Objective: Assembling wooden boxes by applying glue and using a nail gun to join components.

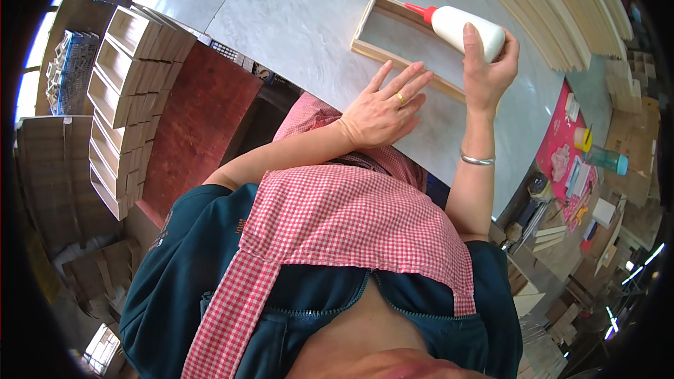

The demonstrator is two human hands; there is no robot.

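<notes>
Pale wood frame (371,50) under a red nozzle (419,10): I am watching for a stray squeeze

The open rectangular frame is lying on the grey marbled surface (295,28), ahead of the person's body, its long sides slanting down to the right. The nozzle of the white bottle (456,28) is hanging at the far side, near the left corner; whether it is touching, I am unable to tell. The right grip (489,70) is wrapping firmly around the bottle, its thumb lying on top. The left grip (390,105) is spreading loosely by the near side, apparently holding nothing; I am not making out whether its fingertips are pressing the wood.

I am judging that too hard a squeeze could be sending liquid past the rim onto the surface. If the left grip is not bracing the frame, a nudge from the nozzle could be skidding it. Any wet edge could be smearing under those fingertips.

Farther out, wooden strips (554,0) are lying stacked beyond the right grip, where a wide swing could be knocking them. Wooden trays (123,70) are standing piled to the left, well apart.
</notes>
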